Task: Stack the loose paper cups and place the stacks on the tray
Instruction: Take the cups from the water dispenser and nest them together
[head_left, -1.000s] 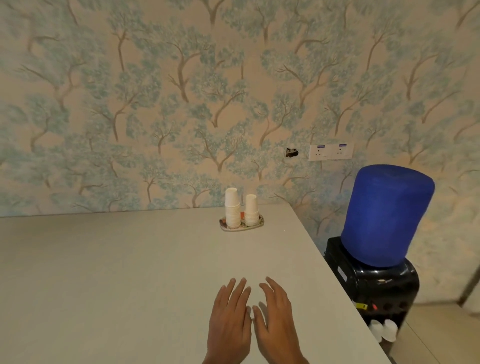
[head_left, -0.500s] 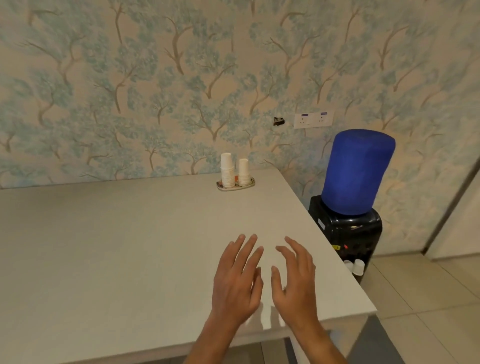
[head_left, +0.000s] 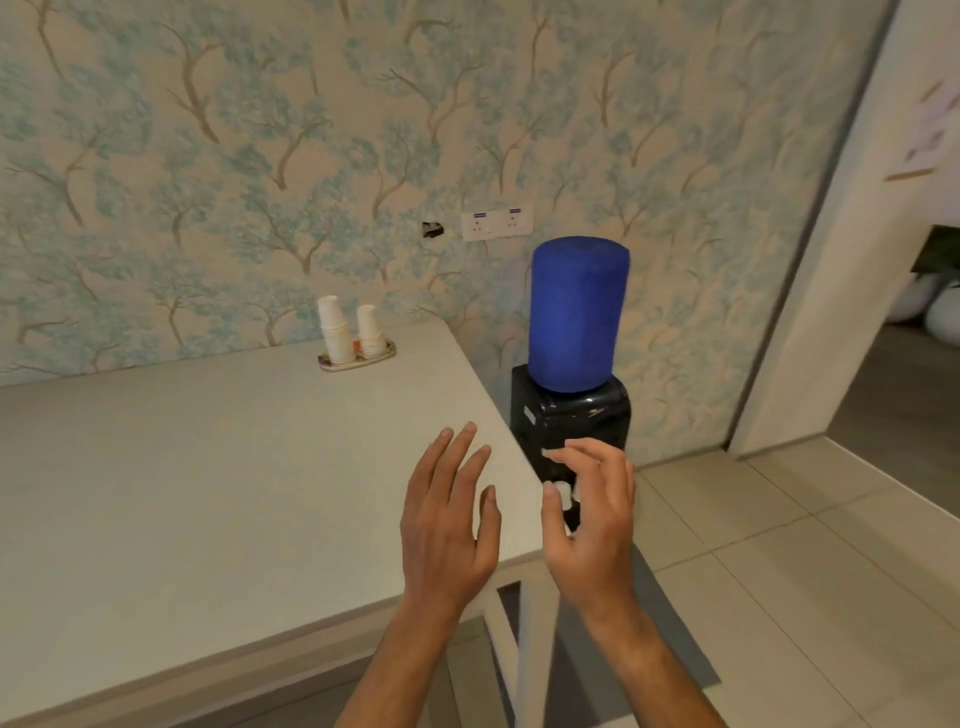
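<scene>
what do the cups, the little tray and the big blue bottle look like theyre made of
Cup stacks: matte white paper by the look, thin nested rims. Tray: small oval with a glossy patterned rim, perhaps ceramic or melamine; too small to tell. Blue bottle: evenly matte and opaque, maybe a fabric cover over plastic.

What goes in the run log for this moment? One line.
cup stacks: two, on tray | left hand: open, empty | right hand: open, empty

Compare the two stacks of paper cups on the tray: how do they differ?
The left stack is taller than the right stack. The left stack stands nearer the front of the tray, while the right stack sits further back toward the wall. Both are white, upright, upside down, and stand side by side on the tray, which is on the table.
</scene>
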